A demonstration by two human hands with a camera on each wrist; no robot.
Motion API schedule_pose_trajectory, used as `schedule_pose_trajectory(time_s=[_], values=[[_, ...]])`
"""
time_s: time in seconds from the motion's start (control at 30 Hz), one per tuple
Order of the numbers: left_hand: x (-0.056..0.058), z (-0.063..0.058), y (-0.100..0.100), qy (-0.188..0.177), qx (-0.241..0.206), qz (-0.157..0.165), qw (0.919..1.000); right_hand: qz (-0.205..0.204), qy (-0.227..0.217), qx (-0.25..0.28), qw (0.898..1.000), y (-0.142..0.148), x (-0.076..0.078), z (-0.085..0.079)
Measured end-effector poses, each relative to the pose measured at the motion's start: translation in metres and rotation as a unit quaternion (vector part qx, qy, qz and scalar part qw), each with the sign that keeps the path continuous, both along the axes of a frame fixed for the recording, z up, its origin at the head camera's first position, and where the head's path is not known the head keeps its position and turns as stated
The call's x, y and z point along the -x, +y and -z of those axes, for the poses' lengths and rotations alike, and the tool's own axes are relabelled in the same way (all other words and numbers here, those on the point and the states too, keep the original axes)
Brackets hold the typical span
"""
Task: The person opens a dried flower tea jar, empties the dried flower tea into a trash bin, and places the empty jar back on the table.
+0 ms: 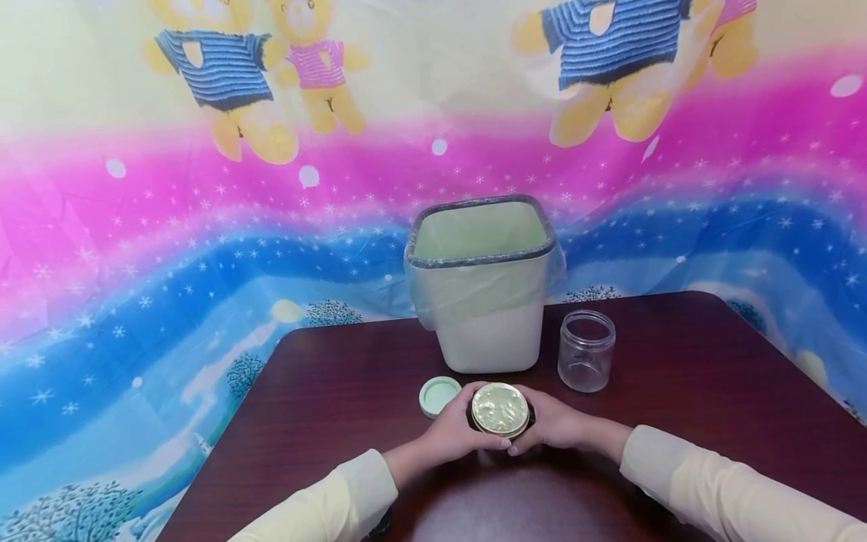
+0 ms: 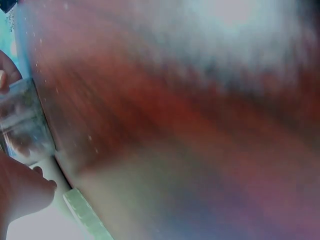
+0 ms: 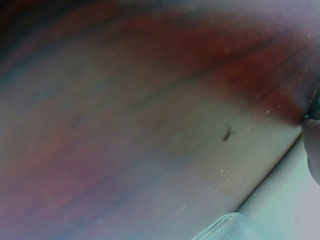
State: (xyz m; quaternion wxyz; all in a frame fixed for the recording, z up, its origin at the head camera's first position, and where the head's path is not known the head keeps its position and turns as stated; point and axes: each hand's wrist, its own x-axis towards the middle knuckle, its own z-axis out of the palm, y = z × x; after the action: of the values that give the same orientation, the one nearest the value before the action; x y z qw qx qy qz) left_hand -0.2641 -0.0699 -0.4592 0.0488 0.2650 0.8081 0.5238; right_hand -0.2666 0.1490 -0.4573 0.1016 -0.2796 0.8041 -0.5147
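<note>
Both hands grip a round jar topped with a shiny gold foil seal [image 1: 500, 410], over the near middle of the dark wooden table. The left hand [image 1: 455, 430] wraps its left side and the right hand [image 1: 550, 418] its right side, with the thumbs meeting at the front. In the left wrist view, the jar's side [image 2: 27, 127] shows glossy and see-through between the hands. A pale green lid [image 1: 439, 394] lies beside the left hand's fingers. In the right wrist view, only part of the right hand [image 3: 313, 150] shows at the edge.
Behind the hands stands a white bin [image 1: 491, 324] with a dark rim and a thin plastic liner. A clear open jar [image 1: 586, 352] stands to its right. The table [image 1: 325, 421] backs onto a colourful cloth [image 1: 203, 203] printed with bears.
</note>
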Motion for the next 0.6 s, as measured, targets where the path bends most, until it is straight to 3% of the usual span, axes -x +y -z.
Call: schedule_pose_trajectory(time_s=[0.2,0.6], values=[[-0.006,-0.005,0.003,-0.008,0.005,-0.031,0.9995,0.0,-0.015,0.004,1.0,-0.001,0.0,-0.001],[-0.006,-0.012,0.002,-0.007,-0.002,-0.032,0.9995,-0.011,-0.024,0.024,0.999,-0.001,0.0,0.001]])
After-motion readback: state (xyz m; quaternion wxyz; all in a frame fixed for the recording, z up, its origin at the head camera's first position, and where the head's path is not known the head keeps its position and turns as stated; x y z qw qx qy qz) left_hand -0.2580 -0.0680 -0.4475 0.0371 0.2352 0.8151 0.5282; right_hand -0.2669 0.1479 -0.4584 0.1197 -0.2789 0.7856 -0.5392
